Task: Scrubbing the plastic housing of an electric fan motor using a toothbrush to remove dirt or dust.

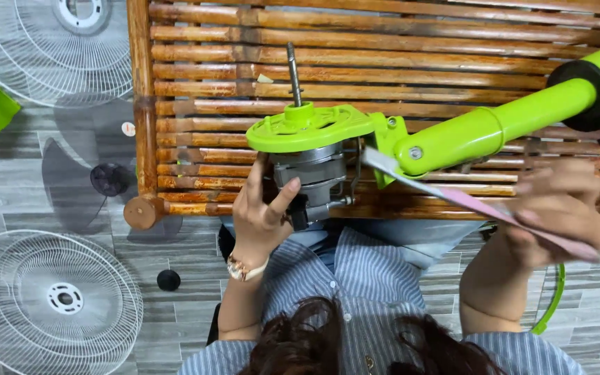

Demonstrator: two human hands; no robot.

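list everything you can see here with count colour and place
fan motor: 1, grey, under green plate, table front edge
green neck: 1, lime, running right
shaft: 1, metal, above plate
flat tool: 1, pinkish, pointing at motor
table: 1, brown slats, top
fan guards: 2, white, floor left
fan blade: 1, grey, floor left
black knob: 1, floor
left hand: on motor
right hand: holds flat tool
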